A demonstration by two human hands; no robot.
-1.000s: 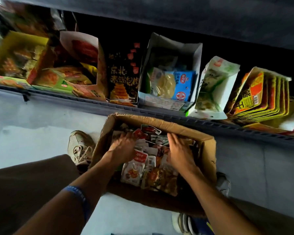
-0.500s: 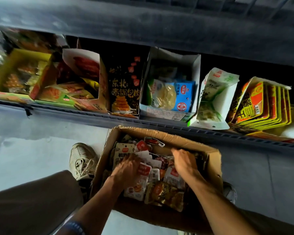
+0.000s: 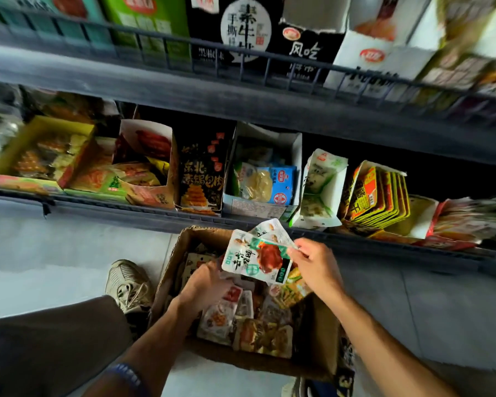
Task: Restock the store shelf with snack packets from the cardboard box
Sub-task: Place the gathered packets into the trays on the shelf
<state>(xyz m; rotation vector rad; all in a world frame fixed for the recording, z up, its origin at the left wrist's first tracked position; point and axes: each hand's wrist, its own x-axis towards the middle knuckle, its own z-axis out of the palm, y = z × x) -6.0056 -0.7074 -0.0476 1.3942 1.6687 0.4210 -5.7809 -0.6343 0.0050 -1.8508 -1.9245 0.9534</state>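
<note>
An open cardboard box [image 3: 317, 336] stands on the floor in front of the shelf, filled with several loose snack packets [image 3: 249, 319]. My right hand [image 3: 317, 266] pinches a small fan of white-and-green snack packets [image 3: 258, 257] by their right edge, lifted above the box. My left hand [image 3: 205, 285] is inside the box among the packets, its fingers touching the lower left of the lifted ones. The lower shelf [image 3: 132, 212] holds open display cartons of snacks.
Display cartons on the lower shelf include a white one with blue packets [image 3: 265, 181] and a white-green one [image 3: 321, 190]. An upper shelf [image 3: 241, 90] with a wire rail holds more boxes. My left shoe [image 3: 128, 283] is beside the box on the grey floor.
My right hand has risen out of the box with a few white-and-green packets. My left hand stays low in the box. The view has tilted up, showing the upper shelf.
</note>
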